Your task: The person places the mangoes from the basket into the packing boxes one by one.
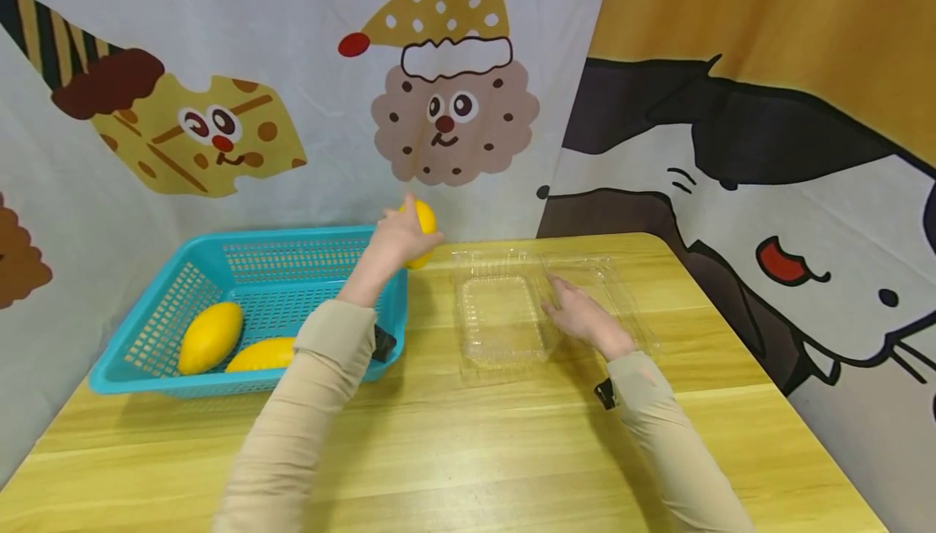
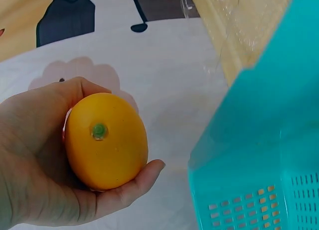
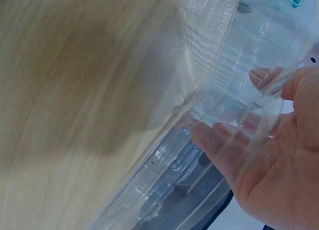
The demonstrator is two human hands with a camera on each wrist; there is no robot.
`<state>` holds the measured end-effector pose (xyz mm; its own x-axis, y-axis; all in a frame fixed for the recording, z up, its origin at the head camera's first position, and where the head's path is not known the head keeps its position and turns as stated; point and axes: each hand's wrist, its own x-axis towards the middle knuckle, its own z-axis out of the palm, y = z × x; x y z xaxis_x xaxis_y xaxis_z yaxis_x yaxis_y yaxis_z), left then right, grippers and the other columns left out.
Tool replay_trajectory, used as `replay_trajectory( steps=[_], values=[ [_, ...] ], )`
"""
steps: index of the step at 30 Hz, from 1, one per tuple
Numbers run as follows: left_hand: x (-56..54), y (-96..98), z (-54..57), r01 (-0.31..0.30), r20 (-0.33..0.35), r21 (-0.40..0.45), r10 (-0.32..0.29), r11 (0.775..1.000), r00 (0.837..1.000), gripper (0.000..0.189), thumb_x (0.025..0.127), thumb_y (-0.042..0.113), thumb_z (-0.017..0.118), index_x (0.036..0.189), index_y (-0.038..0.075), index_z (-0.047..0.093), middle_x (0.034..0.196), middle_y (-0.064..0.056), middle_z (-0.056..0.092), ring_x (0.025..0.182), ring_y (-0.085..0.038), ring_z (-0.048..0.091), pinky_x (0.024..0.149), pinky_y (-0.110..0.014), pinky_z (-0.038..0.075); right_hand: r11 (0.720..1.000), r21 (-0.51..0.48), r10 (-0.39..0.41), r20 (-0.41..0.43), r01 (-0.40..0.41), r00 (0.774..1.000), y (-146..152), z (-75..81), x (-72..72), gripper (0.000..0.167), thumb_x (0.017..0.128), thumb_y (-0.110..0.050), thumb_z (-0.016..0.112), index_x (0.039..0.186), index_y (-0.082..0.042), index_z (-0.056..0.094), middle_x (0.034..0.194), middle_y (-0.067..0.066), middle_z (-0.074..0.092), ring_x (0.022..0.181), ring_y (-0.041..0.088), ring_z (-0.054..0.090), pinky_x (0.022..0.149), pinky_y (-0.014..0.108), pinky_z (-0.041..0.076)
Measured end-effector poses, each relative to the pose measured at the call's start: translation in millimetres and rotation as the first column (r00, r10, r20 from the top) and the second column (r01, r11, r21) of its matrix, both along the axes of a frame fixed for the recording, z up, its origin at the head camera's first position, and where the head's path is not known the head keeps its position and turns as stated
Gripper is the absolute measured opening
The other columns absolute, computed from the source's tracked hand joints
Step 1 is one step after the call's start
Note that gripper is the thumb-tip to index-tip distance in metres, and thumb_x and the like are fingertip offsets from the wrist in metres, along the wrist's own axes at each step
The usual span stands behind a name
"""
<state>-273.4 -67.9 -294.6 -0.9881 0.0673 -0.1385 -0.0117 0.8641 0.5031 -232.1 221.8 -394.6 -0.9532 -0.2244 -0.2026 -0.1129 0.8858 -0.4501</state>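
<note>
My left hand (image 1: 398,234) holds a yellow oval fruit (image 2: 107,143) with a green stem nub, raised above the right rim of the turquoise basket (image 1: 395,297). Its thumb and fingers curl round the fruit's sides. Inside the basket lie two more yellow things, a smooth oval fruit (image 1: 210,338) and a longer one (image 1: 262,354) partly hidden by my left sleeve. At the right, a clear plastic clamshell box (image 1: 504,326) lies opened out on the table. My right hand (image 1: 585,318) grips it near the fold between base and lid, fingers visible through the plastic.
The wooden table (image 1: 468,452) carries the basket on the left and the box on the right. Behind it hangs a cloth (image 1: 314,167) with cartoon prints. A small black device (image 1: 605,393) sits at the right wrist, another (image 1: 383,344) at the left.
</note>
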Motion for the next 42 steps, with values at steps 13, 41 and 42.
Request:
replay_trajectory(
  steps=[13, 41, 42],
  values=[
    [4.2, 38.2, -8.0, 0.037, -0.008, -0.06, -0.038, 0.998, 0.999, 0.087, 0.088, 0.047, 0.059, 0.15, 0.012, 0.01, 0.137, -0.033, 0.035, 0.102, -0.039, 0.058, 0.081, -0.043, 0.053, 1.0, -0.003, -0.003, -0.003, 0.003, 1.0, -0.1, -1.1, 2.1, 0.064, 0.102, -0.028, 0.04, 0.152, -0.003, 0.009, 0.157, 0.023, 0.014, 0.143, 0.042, 0.02, 0.115, 0.056, 0.021],
    [11.3, 110.9, -74.5, 0.071, 0.034, 0.061, -0.073, 0.996, 0.997, 0.087, 0.089, 0.042, 0.061, 0.153, 0.017, 0.008, 0.144, -0.031, 0.03, 0.111, -0.041, 0.056, 0.087, -0.047, 0.053, 0.999, 0.026, -0.031, -0.014, 0.031, 0.999, -1.5, -3.0, 2.4, 0.064, 0.101, -0.027, 0.042, 0.152, -0.004, 0.012, 0.156, 0.025, 0.018, 0.141, 0.044, 0.024, 0.113, 0.057, 0.023],
    [11.3, 113.2, -78.0, 0.075, 0.036, 0.057, -0.077, 0.996, 0.996, 0.085, 0.089, 0.041, 0.06, 0.152, 0.017, 0.009, 0.144, -0.031, 0.03, 0.111, -0.041, 0.055, 0.086, -0.047, 0.053, 0.999, 0.026, -0.032, -0.012, 0.032, 0.999, -1.5, -3.0, 2.6, 0.064, 0.101, -0.027, 0.042, 0.152, -0.004, 0.012, 0.156, 0.025, 0.017, 0.141, 0.044, 0.024, 0.113, 0.057, 0.023]
  ],
)
